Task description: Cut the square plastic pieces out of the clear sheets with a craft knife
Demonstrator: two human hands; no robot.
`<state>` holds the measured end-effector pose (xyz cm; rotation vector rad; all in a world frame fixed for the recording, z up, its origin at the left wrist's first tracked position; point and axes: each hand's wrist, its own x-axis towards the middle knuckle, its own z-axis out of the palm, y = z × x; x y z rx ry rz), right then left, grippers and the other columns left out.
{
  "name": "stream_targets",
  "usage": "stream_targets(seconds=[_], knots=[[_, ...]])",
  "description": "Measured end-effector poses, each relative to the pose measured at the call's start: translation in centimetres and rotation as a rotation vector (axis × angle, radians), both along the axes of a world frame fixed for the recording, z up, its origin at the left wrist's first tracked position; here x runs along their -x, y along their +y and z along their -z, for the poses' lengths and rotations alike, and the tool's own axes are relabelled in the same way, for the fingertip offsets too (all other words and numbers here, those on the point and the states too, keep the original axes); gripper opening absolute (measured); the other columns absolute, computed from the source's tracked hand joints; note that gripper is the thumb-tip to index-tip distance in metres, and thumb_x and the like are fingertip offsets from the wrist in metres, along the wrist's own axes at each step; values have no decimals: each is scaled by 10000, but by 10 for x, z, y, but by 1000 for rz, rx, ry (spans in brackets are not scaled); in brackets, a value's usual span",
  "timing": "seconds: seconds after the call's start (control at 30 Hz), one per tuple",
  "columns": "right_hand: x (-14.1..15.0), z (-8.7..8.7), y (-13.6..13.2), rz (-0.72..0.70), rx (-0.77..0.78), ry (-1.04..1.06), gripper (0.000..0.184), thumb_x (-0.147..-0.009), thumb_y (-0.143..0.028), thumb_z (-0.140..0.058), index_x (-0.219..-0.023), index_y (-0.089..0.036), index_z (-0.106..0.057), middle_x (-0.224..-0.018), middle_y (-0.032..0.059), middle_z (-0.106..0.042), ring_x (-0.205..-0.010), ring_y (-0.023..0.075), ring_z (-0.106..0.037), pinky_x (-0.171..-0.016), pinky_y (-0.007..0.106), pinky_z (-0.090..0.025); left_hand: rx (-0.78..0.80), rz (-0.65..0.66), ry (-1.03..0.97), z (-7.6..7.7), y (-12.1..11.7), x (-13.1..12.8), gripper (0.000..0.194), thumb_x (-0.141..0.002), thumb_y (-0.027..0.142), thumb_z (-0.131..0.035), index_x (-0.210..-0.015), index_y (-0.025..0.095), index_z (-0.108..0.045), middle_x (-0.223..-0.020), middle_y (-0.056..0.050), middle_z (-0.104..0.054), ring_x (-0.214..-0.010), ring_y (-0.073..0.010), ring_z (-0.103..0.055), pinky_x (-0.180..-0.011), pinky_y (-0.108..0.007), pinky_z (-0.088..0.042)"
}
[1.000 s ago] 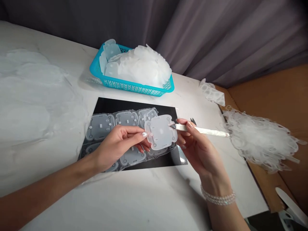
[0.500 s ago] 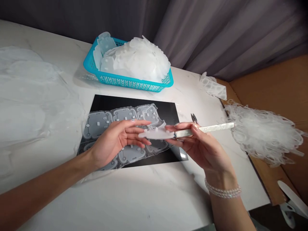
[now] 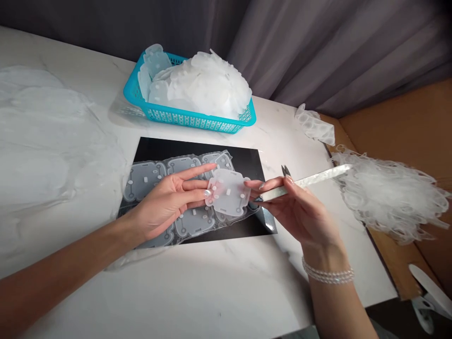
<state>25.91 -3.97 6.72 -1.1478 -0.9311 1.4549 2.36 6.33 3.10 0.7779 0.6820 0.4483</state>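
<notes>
Head view: a translucent white plastic plate with scalloped edges and small raised nubs (image 3: 229,200) is held up by its rim at the left hand (image 3: 155,205), thumb in front, other fingers behind, forefinger spread away. Its three o'clock edge is met by fingertips of the right hand (image 3: 305,209), where a slim pearly-white stick tool with a dark tip (image 3: 312,179) is also pinched by thumb and fingers. Beneath lies a clear sheet of similar moulded shapes (image 3: 194,223) on a black rectangular mat (image 3: 165,146), set on the white marbled tabletop (image 3: 212,292). At eleven o'clock from the plate, similar pieces are heaped in a turquoise slotted basket (image 3: 190,120); stringy clear offcuts (image 3: 391,197) are piled at three o'clock. For good control, the thin plate is best gripped lightly at the rim, unbent, with the tip angled away from its face and from the left fingertips.
</notes>
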Motion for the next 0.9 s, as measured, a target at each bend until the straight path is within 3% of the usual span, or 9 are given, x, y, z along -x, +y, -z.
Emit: stream_targets(seconds=[0.27,0.47,0.9], knots=[[-5,3,0,32,33,-3,402,-1023,-388,-421,-962,-218,-781,-1138,73,-761,-1140,244,-678,-1078,404,-479,12,-21,-7,2,0,0,578,-839,115,-722,-1371,298,-589,-1113,-20,-770,-1015,-150,-724,-957,-243,-561],[-4,3,2,46,53,10,393,-1022,-375,-424,-1003,-214,-782,-1124,76,-766,-1032,234,-728,-967,370,-566,24,-36,-25,0,0,0,598,-843,120,-707,-1409,236,-553,-1150,-65,-757,-1044,-188,-717,-992,-317,-557],[1,1,4,70,24,15,395,-1022,-360,-425,-958,-217,-788,-1068,78,-772,-1149,275,-677,-938,427,-602,70,-34,-35,-4,1,-2,586,-861,106,-668,-1418,239,-543,-1153,-80,-753,-1005,-195,-728,-931,-340,-584]])
